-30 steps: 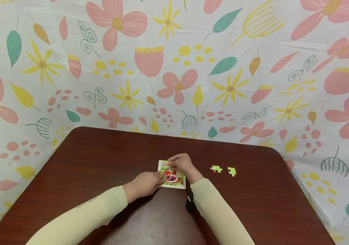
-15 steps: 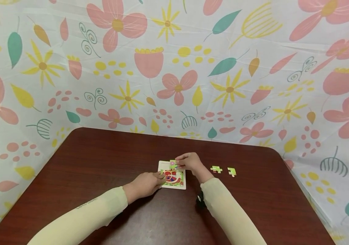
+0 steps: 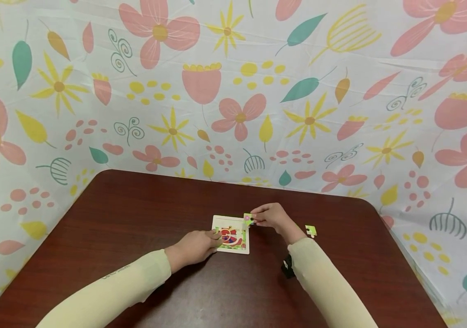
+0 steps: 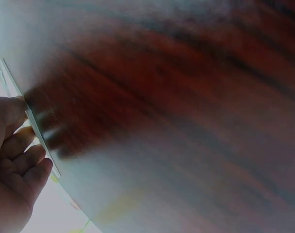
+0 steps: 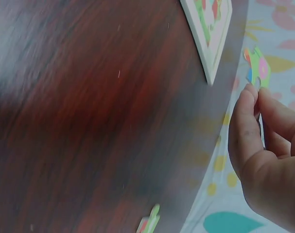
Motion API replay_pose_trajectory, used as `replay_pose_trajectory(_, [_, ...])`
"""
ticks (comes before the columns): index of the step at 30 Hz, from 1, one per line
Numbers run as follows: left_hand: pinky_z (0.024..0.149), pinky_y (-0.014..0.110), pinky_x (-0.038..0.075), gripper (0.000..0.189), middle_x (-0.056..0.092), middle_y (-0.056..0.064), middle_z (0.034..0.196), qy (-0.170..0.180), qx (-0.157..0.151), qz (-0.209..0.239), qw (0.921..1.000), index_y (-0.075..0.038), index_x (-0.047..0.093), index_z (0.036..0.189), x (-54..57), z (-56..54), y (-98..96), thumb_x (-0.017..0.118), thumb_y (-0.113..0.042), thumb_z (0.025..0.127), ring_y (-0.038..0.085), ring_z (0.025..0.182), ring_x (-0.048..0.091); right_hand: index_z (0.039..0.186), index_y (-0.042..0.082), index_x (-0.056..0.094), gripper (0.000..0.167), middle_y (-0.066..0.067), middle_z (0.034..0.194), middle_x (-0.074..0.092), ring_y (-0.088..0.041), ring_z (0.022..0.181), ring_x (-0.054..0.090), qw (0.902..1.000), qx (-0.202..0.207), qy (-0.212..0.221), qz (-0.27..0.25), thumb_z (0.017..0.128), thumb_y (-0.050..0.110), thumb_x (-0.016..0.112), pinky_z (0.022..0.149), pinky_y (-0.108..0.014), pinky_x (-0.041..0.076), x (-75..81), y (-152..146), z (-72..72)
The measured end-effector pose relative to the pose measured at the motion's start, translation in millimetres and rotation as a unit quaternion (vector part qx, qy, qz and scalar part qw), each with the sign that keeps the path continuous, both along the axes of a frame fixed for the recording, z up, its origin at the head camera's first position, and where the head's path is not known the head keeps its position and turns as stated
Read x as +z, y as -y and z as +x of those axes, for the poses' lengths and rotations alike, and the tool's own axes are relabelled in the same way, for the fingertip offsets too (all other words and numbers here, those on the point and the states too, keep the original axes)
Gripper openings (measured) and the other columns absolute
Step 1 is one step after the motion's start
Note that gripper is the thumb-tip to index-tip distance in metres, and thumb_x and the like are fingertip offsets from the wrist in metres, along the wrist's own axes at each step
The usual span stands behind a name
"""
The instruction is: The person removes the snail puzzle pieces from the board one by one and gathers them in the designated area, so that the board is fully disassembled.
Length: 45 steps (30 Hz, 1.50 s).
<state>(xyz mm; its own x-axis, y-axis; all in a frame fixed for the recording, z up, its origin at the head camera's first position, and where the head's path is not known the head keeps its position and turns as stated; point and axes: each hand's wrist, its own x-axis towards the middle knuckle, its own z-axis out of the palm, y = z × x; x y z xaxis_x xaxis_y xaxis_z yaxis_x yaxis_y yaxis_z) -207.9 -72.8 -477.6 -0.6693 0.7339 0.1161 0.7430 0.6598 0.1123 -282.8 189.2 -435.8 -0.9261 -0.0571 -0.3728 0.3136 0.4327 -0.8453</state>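
Observation:
A small white-rimmed puzzle tray (image 3: pixel 220 220) lies on the table, its lower part filled with a red, blue and green picture and its top strip bare. My left hand (image 3: pixel 195 246) holds the tray's left edge; in the left wrist view, its thumb and curled fingers (image 4: pixel 22 143) meet that thin edge. Between thumb and fingertips, my right hand (image 3: pixel 273 216) pinches a green jigsaw piece (image 3: pixel 247 219) with a pink flower, above the tray's upper right corner. In the right wrist view that jigsaw piece (image 5: pixel 260 67) sticks out past the fingertips, raised off the table.
One loose green jigsaw piece (image 3: pixel 310 231) lies on the dark red-brown table (image 3: pixel 155 200), right of the right hand. Another loose piece (image 5: pixel 148 225) shows at the bottom of the right wrist view. A floral cloth (image 3: pixel 233 91) hangs behind the table.
My right hand has lifted the flower piece from the tray's top strip and carried it right, to the tray's upper right corner. The left hand stays at the tray's edge.

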Motion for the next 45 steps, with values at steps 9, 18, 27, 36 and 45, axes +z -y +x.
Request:
replay_pose_trajectory(9, [0.098, 0.038, 0.059, 0.031, 0.071, 0.008, 0.135, 0.002, 0.006, 0.005, 1.0, -0.011, 0.073, 0.128, 0.7, 0.2, 0.2, 0.068, -0.016, 0.098, 0.026, 0.128, 0.067, 0.121, -0.01, 0.069, 0.025, -0.015, 0.105, 0.075, -0.009, 0.075, 0.07, 1.0, 0.007, 0.0, 0.005, 0.1, 0.003, 0.062, 0.078, -0.029, 0.064, 5.9, -21, -3.8])
replay_pose_trajectory(18, [0.099, 0.037, 0.058, 0.032, 0.07, 0.008, 0.136, 0.009, 0.013, -0.001, 0.9999, -0.011, 0.073, 0.129, -1.8, -0.9, -0.1, 0.068, -0.017, 0.098, 0.025, 0.129, 0.066, 0.123, -0.011, 0.067, 0.027, -0.014, 0.105, 0.075, -0.008, 0.075, 0.071, 0.9998, 0.004, 0.006, 0.017, 0.1, 0.003, 0.062, 0.077, -0.028, 0.063, 8.1, -33, -4.3])
replay_pose_trajectory(27, [0.099, 0.036, 0.058, 0.031, 0.071, 0.009, 0.134, 0.003, 0.01, 0.003, 0.9999, -0.012, 0.073, 0.128, -1.0, -0.1, 0.5, 0.068, -0.016, 0.098, 0.025, 0.129, 0.066, 0.124, -0.011, 0.067, 0.029, -0.008, 0.094, 0.075, -0.008, 0.071, 0.07, 0.9993, -0.007, 0.032, 0.016, 0.099, 0.003, 0.063, 0.071, -0.024, 0.062, 2.1, -39, -6.9])
replay_pose_trajectory(36, [0.098, 0.035, 0.059, 0.031, 0.072, 0.007, 0.132, -0.007, 0.01, 0.005, 0.9999, -0.012, 0.074, 0.127, -0.4, 0.4, 0.9, 0.068, -0.017, 0.098, 0.024, 0.127, 0.067, 0.119, -0.012, 0.069, 0.026, -0.003, 0.085, 0.074, -0.006, 0.066, 0.069, 0.999, 0.0, 0.026, 0.036, 0.098, 0.003, 0.065, 0.068, -0.024, 0.061, -7.9, -43, -9.4])
replay_pose_trajectory(45, [0.099, 0.037, 0.058, 0.032, 0.07, 0.008, 0.136, 0.01, 0.012, 0.004, 0.9999, -0.011, 0.073, 0.129, 3.6, 1.6, -0.4, 0.068, -0.017, 0.098, 0.025, 0.129, 0.066, 0.117, -0.013, 0.069, 0.024, -0.004, 0.086, 0.074, -0.006, 0.065, 0.068, 0.9986, -0.003, 0.027, 0.045, 0.097, 0.0, 0.064, 0.066, -0.023, 0.061, -12.2, -47, -10.4])
